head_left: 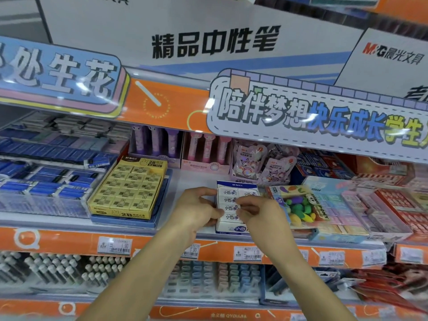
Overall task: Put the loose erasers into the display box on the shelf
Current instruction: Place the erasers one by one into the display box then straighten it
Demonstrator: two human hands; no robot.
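Note:
A white and blue display box (238,184) stands on the middle shelf, filled with rows of white erasers (228,193) printed with blue characters. My left hand (196,208) rests against the box's left side, thumb and fingers touching the erasers. My right hand (256,210) lies over the box's right half, its fingertips pinching a white eraser (231,208) in the middle rows. The lower right erasers are hidden under that hand.
A yellow 2B eraser box (126,191) sits to the left, blue eraser packs (46,179) farther left. A colourful fruit eraser pack (298,206) lies right of the box, pink and red boxes (382,205) beyond. Price tags line the orange shelf edge (69,242).

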